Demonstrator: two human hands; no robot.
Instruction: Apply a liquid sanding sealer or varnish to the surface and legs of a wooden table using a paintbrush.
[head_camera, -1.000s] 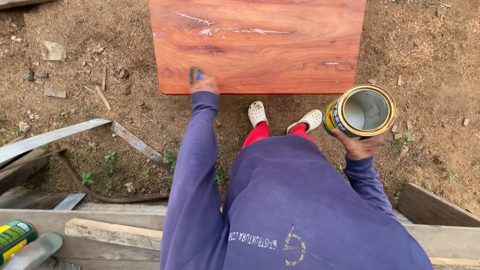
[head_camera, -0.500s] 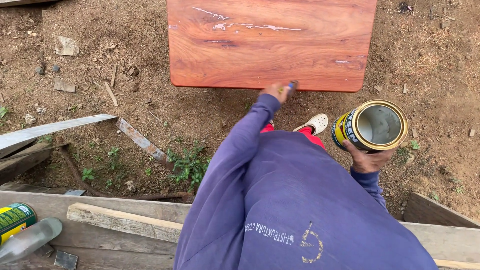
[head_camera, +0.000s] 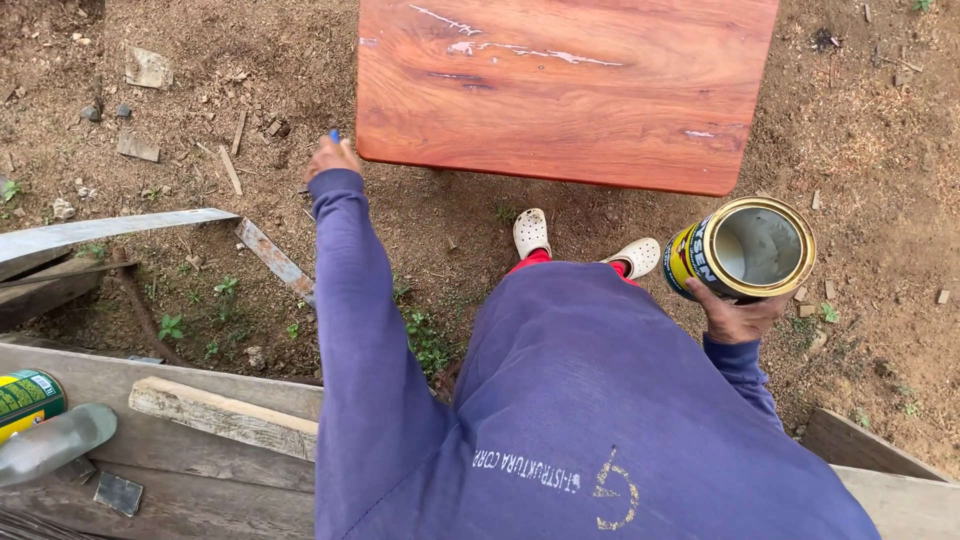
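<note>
A glossy reddish wooden tabletop (head_camera: 560, 90) stands on bare dirt in front of me. My left hand (head_camera: 332, 158), arm stretched out in a purple-blue sleeve, grips a small blue-handled brush (head_camera: 335, 134) just off the tabletop's near left corner. Most of the brush is hidden by my fingers. My right hand (head_camera: 735, 318) holds an open yellow paint can (head_camera: 745, 250) from below, tilted so its pale inside shows, to the right of the tabletop's front edge. My white shoes (head_camera: 531, 232) stand under that edge.
A long metal strip (head_camera: 110, 228) lies on the ground at the left. Weathered wooden planks (head_camera: 220, 415) cross the lower left, with a green can (head_camera: 28, 398) and a grey object (head_camera: 55, 440) on them. Another plank (head_camera: 860, 445) sits at lower right. Stones and wood scraps litter the dirt.
My left hand with the brush has swept left along the tabletop's front edge, from near its middle to just past the left corner. The can stays in my right hand.
</note>
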